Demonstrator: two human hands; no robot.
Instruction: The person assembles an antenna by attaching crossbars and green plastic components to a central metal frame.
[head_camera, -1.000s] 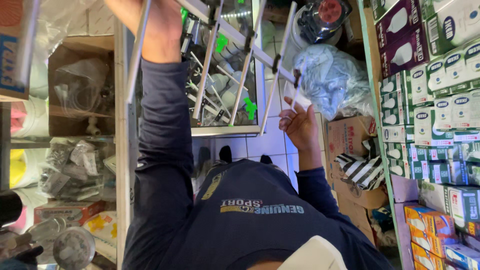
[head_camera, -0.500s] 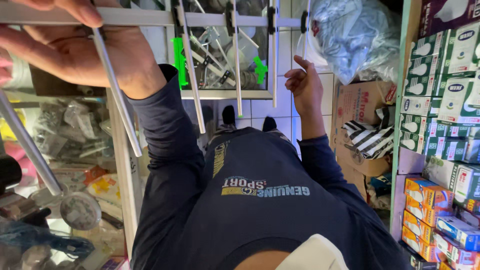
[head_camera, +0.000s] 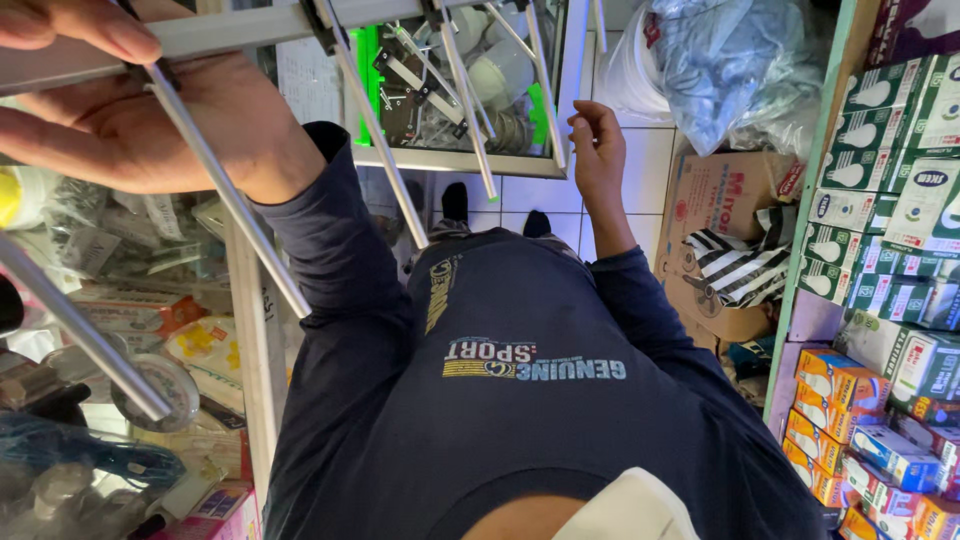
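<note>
Far left, behind the glass of a display counter (head_camera: 110, 330), I saw packets, round lids and clutter, much of it blurred. Above it my left hand (head_camera: 130, 115) was raised close to the camera, palm up, fingers curled around the long bar of a metal antenna (head_camera: 300, 30): thumb over the top of the bar, palm beneath it. The antenna sat across the top of the view, held level, its thin silver rods (head_camera: 235, 210) fanning down and toward me; one rod crossed my left wrist, another ended just above my dark blue shirt (head_camera: 520, 420). Green clips (head_camera: 368, 70) showed on the bar near the middle.

Past the rods, a glass case (head_camera: 470, 90) held bulbs and loose metal parts on the white tiled floor (head_camera: 640, 170). My right hand (head_camera: 598, 150) was at the antenna's right end, fingers bent loosely inward; whether they gripped the last rod I could not tell. Beyond it lay a plastic-wrapped bundle (head_camera: 720, 60), a cardboard box (head_camera: 720, 210) with a striped bag, then shelves of boxed bulbs (head_camera: 890, 200).
</note>
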